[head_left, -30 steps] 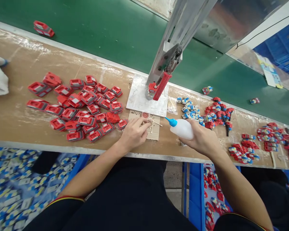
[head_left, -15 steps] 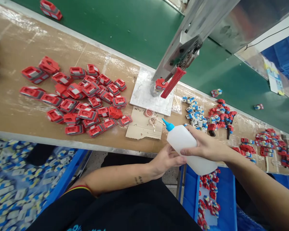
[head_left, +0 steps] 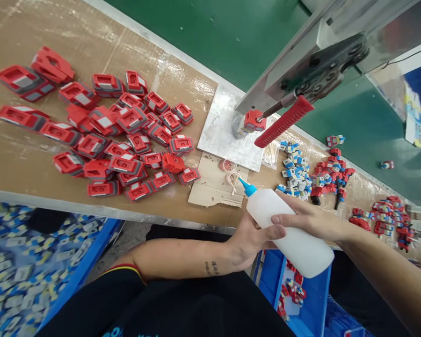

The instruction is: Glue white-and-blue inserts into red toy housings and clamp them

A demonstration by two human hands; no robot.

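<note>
A white squeeze bottle (head_left: 291, 234) with a blue nozzle (head_left: 247, 187) lies tilted across my two hands. My right hand (head_left: 303, 217) is closed around its upper side, thumb along the front. My left hand (head_left: 254, 238) grips the bottle from below near the shoulder, its fingers partly hidden behind it. The nozzle tip points at a small round dish (head_left: 230, 178) with cotton swabs in it, on a piece of cardboard (head_left: 210, 185); whether they touch I cannot tell. Another small reddish round dish (head_left: 227, 164) sits just behind.
A toggle clamp with a red handle (head_left: 284, 121) stands over a metal plate (head_left: 215, 128), a red part (head_left: 254, 120) beneath it. Red-grey parts (head_left: 126, 164) pile up on the left. Blue-white parts (head_left: 296, 171) and bagged swabs (head_left: 271, 154) lie right. Blue bins (head_left: 310, 299) stand below.
The bottle's nozzle has come closer to the swab dish. My left hand's thumb now lies further over the bottle. The whole view has moved nearer to the bench and turned slightly.
</note>
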